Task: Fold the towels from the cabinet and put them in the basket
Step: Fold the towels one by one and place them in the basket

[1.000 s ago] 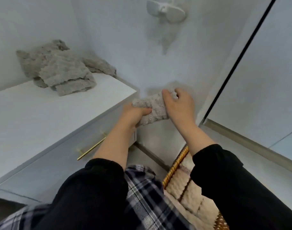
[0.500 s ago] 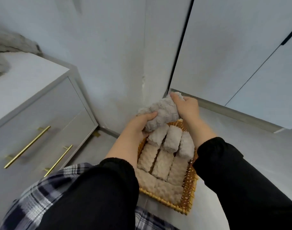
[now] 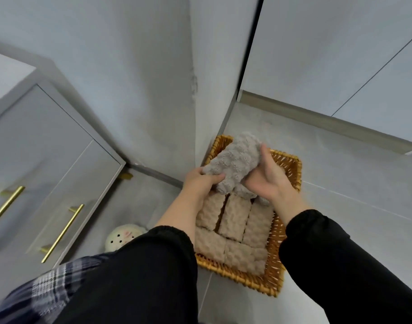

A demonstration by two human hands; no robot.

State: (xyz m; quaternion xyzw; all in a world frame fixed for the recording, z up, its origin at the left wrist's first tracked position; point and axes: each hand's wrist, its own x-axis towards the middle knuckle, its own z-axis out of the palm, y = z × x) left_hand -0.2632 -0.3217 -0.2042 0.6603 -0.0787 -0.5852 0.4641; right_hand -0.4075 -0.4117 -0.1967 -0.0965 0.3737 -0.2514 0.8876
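Note:
A folded grey towel (image 3: 237,161) hangs over the far end of the wicker basket (image 3: 288,164) on the floor. My left hand (image 3: 200,180) grips its near left corner with curled fingers. My right hand (image 3: 269,178) holds its right side, thumb up against the cloth. Several folded beige towels (image 3: 235,216) lie packed in rows inside the basket, below the grey one. The cabinet (image 3: 43,164) stands at the left; its top is mostly out of view.
The cabinet has gold bar handles (image 3: 62,232) on its drawers. A round cream slipper-like object (image 3: 123,237) lies on the floor by my left leg. A wall corner (image 3: 195,113) meets the basket's far left side. Grey floor tiles spread to the right.
My view has swung from the cabinet top down to the floor. Both hands carried the grey towel from beside the cabinet to just above the basket's far end.

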